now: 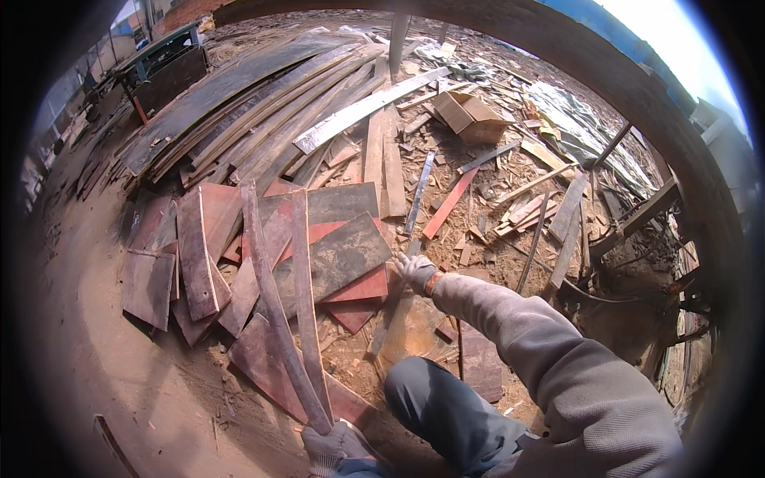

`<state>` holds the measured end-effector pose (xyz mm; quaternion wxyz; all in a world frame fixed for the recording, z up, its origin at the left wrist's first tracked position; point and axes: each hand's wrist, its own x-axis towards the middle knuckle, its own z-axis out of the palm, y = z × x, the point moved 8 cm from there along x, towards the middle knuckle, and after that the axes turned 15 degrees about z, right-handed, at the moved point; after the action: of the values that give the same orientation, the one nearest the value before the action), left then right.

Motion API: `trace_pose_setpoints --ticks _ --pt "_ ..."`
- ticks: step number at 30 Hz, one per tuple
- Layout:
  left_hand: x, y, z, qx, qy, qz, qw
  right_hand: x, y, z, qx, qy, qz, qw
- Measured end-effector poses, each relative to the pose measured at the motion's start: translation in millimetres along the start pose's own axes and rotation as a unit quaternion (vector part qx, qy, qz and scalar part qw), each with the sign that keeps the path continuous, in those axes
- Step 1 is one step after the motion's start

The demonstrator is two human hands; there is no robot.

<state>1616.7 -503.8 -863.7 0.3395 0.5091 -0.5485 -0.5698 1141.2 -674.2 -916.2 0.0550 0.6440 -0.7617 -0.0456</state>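
Observation:
My left hand [335, 448], in a grey work glove, is closed round the near end of a long, narrow wooden strip [275, 307] at the bottom of the view. A second narrow strip [305, 299] runs beside it and meets it close to that hand; whether the fingers hold both is hard to tell. My right hand [416, 272], also gloved, reaches forward with its fingers apart over a dark, narrow strip [392, 325] on the ground. Part of that strip is hidden under the hand. Red and dark board pieces [339, 255] lie in a heap to its left.
Long planks [263, 111] are stacked at the back left. An open cardboard box [470, 119] sits among wood scraps. A pale board [370, 107] and a red strip [450, 203] lie ahead. A thick beam [661, 119] curves along the upper right.

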Motion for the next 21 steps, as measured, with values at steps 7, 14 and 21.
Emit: trace_pose_setpoints --ticks 7,14,21 --pt "-14 -84 -51 -0.048 0.045 -0.025 0.998 20 6 57 -0.032 -0.078 -0.052 0.995" --pt "11 40 -190 0.021 0.106 -0.145 0.984 81 169 -172 -0.391 0.024 0.210 0.896" --pt "50 392 -160 0.227 -0.101 -0.083 0.965 -21 -147 -488 0.524 -0.334 0.167 0.765"
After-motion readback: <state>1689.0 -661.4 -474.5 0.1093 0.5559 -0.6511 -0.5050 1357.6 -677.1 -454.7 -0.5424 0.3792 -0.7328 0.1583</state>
